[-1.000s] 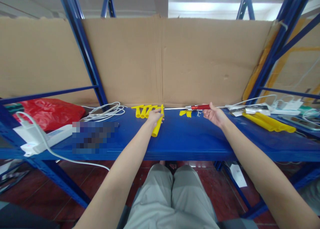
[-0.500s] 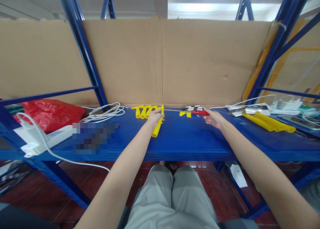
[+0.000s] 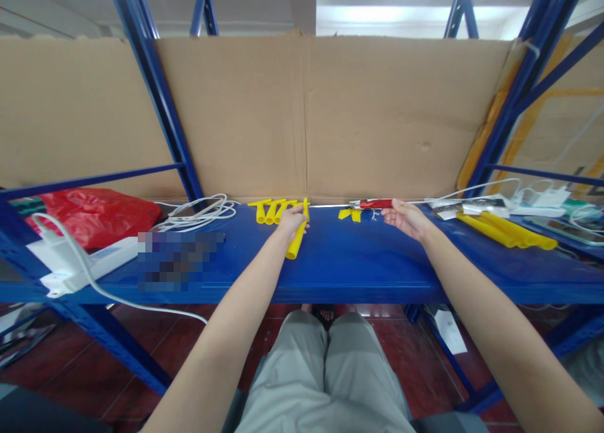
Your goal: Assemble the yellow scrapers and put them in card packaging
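Observation:
My left hand [image 3: 293, 220] is closed around a yellow tube-shaped piece [image 3: 294, 247], its round hollow end towards me and its far end by the cardboard. A screwdriver with a red handle [image 3: 377, 204] is gripped at its back end by the fingers of my right hand [image 3: 406, 219]. Its thin metal shaft [image 3: 333, 206] points left, and the tip meets or lies just beside the yellow piece; which of these I cannot tell. Left of my left hand several similar yellow pieces with T-shaped ends [image 3: 270, 214] stand in a row. Two small yellow bits [image 3: 350, 214] lie below the screwdriver.
The blue shelf [image 3: 358, 263] has a cardboard sheet [image 3: 377, 118] along its back. Yellow tubes [image 3: 512, 233] lie at right near white adapters and cables. On the left are a red plastic bag [image 3: 101, 216], coiled white cable [image 3: 202, 214] and a power strip [image 3: 101, 260].
My right hand has moved slightly up and right, raising the screwdriver handle so it now overlaps the small black-and-white items behind it. My left hand and its yellow piece stay put.

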Available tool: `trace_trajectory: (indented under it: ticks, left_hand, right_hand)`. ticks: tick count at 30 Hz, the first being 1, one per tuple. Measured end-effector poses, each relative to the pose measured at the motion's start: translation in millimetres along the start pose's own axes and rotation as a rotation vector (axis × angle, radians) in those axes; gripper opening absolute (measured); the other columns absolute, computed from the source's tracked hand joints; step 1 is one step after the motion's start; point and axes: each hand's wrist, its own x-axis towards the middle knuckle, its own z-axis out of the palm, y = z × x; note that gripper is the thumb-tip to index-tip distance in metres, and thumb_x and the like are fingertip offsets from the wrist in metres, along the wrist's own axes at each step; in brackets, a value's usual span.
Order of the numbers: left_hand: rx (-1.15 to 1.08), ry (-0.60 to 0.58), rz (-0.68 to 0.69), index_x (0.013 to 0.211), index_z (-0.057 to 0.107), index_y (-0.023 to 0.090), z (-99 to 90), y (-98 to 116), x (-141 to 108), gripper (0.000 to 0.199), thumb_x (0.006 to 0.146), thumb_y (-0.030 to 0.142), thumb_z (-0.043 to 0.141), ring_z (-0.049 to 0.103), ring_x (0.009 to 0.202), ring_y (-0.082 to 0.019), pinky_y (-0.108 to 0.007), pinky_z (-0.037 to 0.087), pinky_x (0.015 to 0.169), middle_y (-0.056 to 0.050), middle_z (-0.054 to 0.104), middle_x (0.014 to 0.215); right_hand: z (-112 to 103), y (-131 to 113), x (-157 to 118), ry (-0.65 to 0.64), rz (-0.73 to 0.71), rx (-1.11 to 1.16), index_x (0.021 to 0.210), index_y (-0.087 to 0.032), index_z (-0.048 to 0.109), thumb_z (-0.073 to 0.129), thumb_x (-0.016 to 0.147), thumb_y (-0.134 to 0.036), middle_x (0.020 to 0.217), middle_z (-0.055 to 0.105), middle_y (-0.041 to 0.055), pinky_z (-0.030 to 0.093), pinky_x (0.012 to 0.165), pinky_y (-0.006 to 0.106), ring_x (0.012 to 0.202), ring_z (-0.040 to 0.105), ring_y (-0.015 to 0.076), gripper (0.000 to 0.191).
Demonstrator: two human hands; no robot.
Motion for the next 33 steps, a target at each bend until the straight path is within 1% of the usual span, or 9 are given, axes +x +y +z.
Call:
trace_trajectory:
  ticks: [6,8,15,17,20,22,25,29,33]
  left_hand:
    - [0.005,-0.003,0.01,0.14,0.05,0.019,0.1,-2,4,0.058,0.085,0.001,0.056,0.066,0.059,-0.01,-0.018,0.049,0.05,-0.012,0.072,0.102]
    - [0.006,-0.007,0.007,0.14,0.05,0.02,0.2,-3,5,0.059,0.084,0.001,0.057,0.067,0.06,-0.011,-0.019,0.049,0.052,-0.012,0.072,0.102]
    - [0.009,-0.024,0.012,0.14,0.05,0.018,0.8,-2,2,0.059,0.085,0.0,0.054,0.065,0.059,-0.01,-0.018,0.047,0.048,-0.014,0.071,0.107]
    - [0.012,-0.031,0.015,0.141,0.049,0.018,0.8,-1,0,0.059,0.085,0.0,0.054,0.065,0.059,-0.01,-0.017,0.046,0.048,-0.014,0.071,0.108]
    - [0.012,-0.035,0.017,0.14,0.05,0.019,0.6,-1,-1,0.058,0.085,0.001,0.054,0.064,0.058,-0.01,-0.017,0.045,0.047,-0.014,0.07,0.107]
    - [0.012,-0.039,0.02,0.14,0.05,0.018,0.4,0,-2,0.057,0.086,0.001,0.055,0.063,0.056,-0.009,-0.016,0.044,0.045,-0.014,0.07,0.108]
    - [0.011,-0.042,0.016,0.14,0.049,0.017,0.2,-1,-1,0.057,0.086,0.001,0.054,0.062,0.055,-0.008,-0.016,0.043,0.044,-0.014,0.07,0.107]
    - [0.001,-0.033,0.006,0.139,0.05,0.019,0.0,-2,2,0.057,0.085,0.001,0.056,0.064,0.056,-0.009,-0.016,0.045,0.045,-0.013,0.071,0.105]
    - [-0.018,-0.037,0.009,0.14,0.049,0.017,0.0,-3,4,0.058,0.085,0.0,0.053,0.061,0.053,-0.007,-0.015,0.043,0.044,-0.014,0.069,0.109]
  right_hand:
    - [0,1,0,0.067,0.065,-0.078,0.066,-0.016,0.054,0.051,0.096,-0.035,0.049,0.06,0.0016,0.043,0.045,0.017,0.04,0.051,0.0076,0.036]
    - [1,1,1,0.096,0.072,-0.08,0.068,-0.016,0.055,0.051,0.096,-0.033,0.049,0.059,0.0015,0.043,0.045,0.017,0.04,0.051,0.0077,0.034]
    - [5,3,1,0.105,0.099,-0.121,0.082,-0.013,0.062,0.053,0.095,-0.021,0.056,0.066,0.0038,0.043,0.041,0.016,0.039,0.052,0.0074,0.018]
    - [6,2,1,0.13,0.088,-0.121,0.086,-0.013,0.063,0.054,0.095,-0.023,0.053,0.064,0.0019,0.039,0.037,0.015,0.035,0.049,0.0067,0.017]
    - [6,-1,-1,0.158,0.083,-0.068,0.089,-0.014,0.065,0.05,0.097,-0.034,0.046,0.058,-0.0016,0.034,0.033,0.014,0.031,0.044,0.0055,0.026]
    - [6,-4,-2,0.141,0.095,-0.015,0.09,-0.015,0.065,0.045,0.099,-0.04,0.045,0.057,-0.0021,0.037,0.035,0.014,0.031,0.045,0.0054,0.033]
    - [6,-7,-4,0.111,0.091,0.076,0.094,-0.017,0.065,0.041,0.1,-0.039,0.049,0.061,-0.0017,0.044,0.041,0.013,0.036,0.053,0.0062,0.033]
    - [5,-9,-6,0.071,0.055,0.189,0.095,-0.019,0.064,0.043,0.1,-0.026,0.059,0.069,-0.0003,0.053,0.054,0.016,0.05,0.064,0.0078,0.023]
    - [2,-7,-4,0.029,0.023,0.202,0.089,-0.018,0.064,0.045,0.098,-0.015,0.067,0.073,0.0017,0.058,0.067,0.02,0.062,0.07,0.0094,0.021]
